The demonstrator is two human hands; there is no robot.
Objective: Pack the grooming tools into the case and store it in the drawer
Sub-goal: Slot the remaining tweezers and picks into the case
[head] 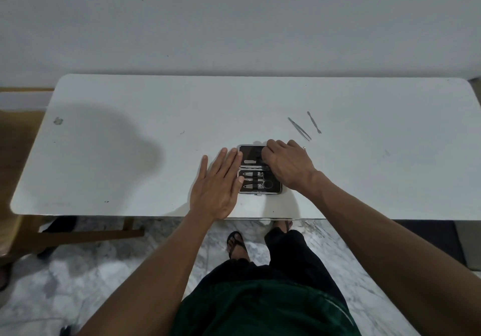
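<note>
My left hand lies flat on the white table, fingers straight and slightly spread, their tips resting against the left edge of the open case. The case sits near the table's front edge, both halves lying open, with clippers and small scissors strapped in the near half. My right hand is bent over the far half, fingers curled down onto its lining; they seem to pinch something there, but I cannot tell what. Farther right and back, tweezers and a thin metal pusher lie loose on the table, apart from the case.
</note>
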